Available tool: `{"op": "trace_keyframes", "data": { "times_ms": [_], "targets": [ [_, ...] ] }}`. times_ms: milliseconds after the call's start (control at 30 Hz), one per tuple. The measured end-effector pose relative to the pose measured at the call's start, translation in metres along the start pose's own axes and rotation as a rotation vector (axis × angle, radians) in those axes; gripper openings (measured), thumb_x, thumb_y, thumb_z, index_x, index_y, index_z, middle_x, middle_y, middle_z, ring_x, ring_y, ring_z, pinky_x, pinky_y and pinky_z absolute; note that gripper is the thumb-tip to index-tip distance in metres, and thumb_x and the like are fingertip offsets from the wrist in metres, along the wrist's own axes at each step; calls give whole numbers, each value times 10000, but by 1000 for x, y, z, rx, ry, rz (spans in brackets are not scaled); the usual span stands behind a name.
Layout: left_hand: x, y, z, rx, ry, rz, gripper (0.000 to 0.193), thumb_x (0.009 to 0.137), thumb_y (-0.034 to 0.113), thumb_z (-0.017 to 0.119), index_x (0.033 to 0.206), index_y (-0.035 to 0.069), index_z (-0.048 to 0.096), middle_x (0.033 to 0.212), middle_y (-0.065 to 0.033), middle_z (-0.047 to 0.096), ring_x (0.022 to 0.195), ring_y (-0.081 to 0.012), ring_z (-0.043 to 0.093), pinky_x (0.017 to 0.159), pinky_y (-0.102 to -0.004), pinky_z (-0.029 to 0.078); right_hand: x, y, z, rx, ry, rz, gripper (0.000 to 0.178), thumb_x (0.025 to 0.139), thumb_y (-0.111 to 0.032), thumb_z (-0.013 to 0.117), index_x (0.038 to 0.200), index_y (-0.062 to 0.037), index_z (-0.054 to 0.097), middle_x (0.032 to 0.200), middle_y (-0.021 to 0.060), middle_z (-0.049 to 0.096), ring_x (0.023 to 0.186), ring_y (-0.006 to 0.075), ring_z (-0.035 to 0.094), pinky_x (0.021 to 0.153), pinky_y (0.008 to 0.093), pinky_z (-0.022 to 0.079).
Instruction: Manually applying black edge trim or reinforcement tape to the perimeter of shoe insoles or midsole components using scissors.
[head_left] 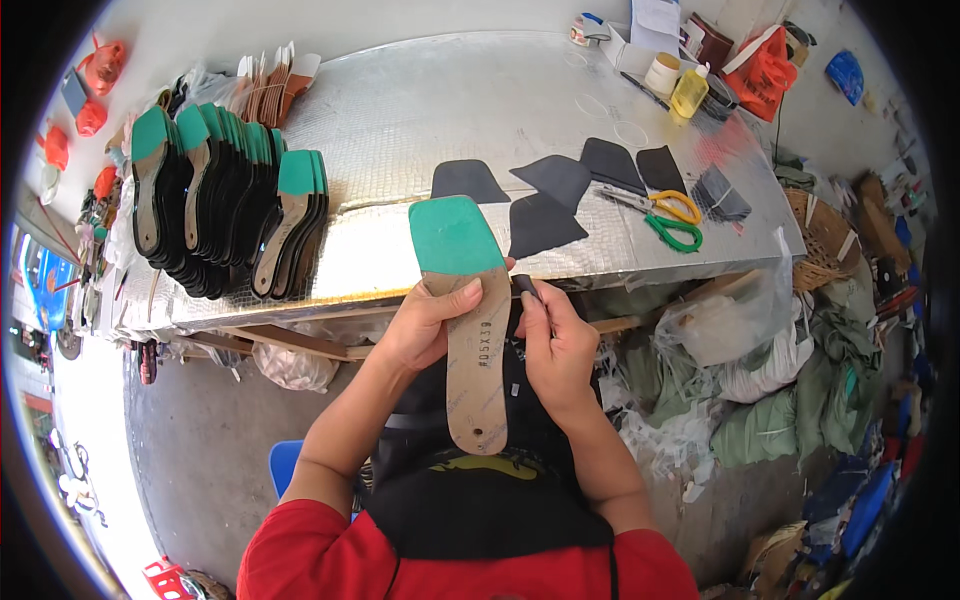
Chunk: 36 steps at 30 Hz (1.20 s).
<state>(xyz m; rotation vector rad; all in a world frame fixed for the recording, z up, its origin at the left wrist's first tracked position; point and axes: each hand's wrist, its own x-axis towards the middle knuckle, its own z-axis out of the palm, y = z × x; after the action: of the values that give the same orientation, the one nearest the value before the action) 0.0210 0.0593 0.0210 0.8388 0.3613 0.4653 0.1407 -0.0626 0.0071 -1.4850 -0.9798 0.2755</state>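
A shoe insole board, tan with a green front part, is held upright over my lap. My left hand grips its left edge, thumb flat on the tan face just below the green. Beside its right edge my right hand is closed, thumb and fingers pinching a small dark strip or flap; whether that is joined to the insole I cannot tell. Dark, flat cut pieces lie on the table beyond. Scissors with orange and green handles rest to their right.
Stacks of similar green-tipped insoles stand at the table's left, with brown pieces behind. On the foil-covered table, a yellow bottle and white jar stand far right. A wicker basket and cloth heaps sit right of the table.
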Motion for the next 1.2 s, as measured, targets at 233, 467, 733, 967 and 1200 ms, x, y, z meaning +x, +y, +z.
{"op": "trace_keyframes", "data": {
  "times_ms": [233, 467, 733, 967, 1200],
  "targets": [
    [-16, -1, 5, -40, -96, -6, 474, 915, 205, 662, 1303, -29, 527, 1168, -104, 635, 1026, -180, 630, 898, -330, 520, -9, -1, 7, -1, 6, -37, 226, 888, 24, 586, 1108, 6, 633, 781, 115, 670, 657, 128, 661, 621, 259, 513],
    [-21, -15, -9, -80, 6, -32, 367, 932, 188, 638, 1245, 9, 570, 1124, -92, 652, 1009, -194, 641, 894, -348, 525, -14, 1, 14, 46, 33, -44, 203, 913, 0, 580, 1106, 15, 640, 806, 132, 683, 713, 148, 685, 645, 267, 522],
    [-23, -19, -1, -148, 128, 17, 278, 940, 175, 622, 1176, 32, 592, 1060, -81, 658, 965, -200, 654, 865, -360, 539, -20, -2, 14, 71, 21, -34, 183, 956, -43, 550, 1096, 33, 640, 799, 85, 672, 706, 86, 624, 649, 242, 501],
    [-30, -16, 7, -104, 63, -16, 338, 932, 172, 631, 1229, 24, 568, 1141, -99, 643, 1001, -192, 639, 888, -359, 526, -12, 6, 9, 9, 76, 57, 173, 952, -84, 562, 1050, 27, 651, 665, 66, 638, 603, 93, 612, 551, 261, 470],
    [-31, -14, 9, -102, 69, 61, 470, 927, 179, 639, 1335, -6, 500, 1281, -105, 589, 1041, -188, 621, 899, -362, 525, -19, 3, 10, 50, 59, 44, 184, 940, -48, 571, 1082, 40, 646, 659, 48, 622, 598, 69, 584, 559, 240, 470]
  ]
}}
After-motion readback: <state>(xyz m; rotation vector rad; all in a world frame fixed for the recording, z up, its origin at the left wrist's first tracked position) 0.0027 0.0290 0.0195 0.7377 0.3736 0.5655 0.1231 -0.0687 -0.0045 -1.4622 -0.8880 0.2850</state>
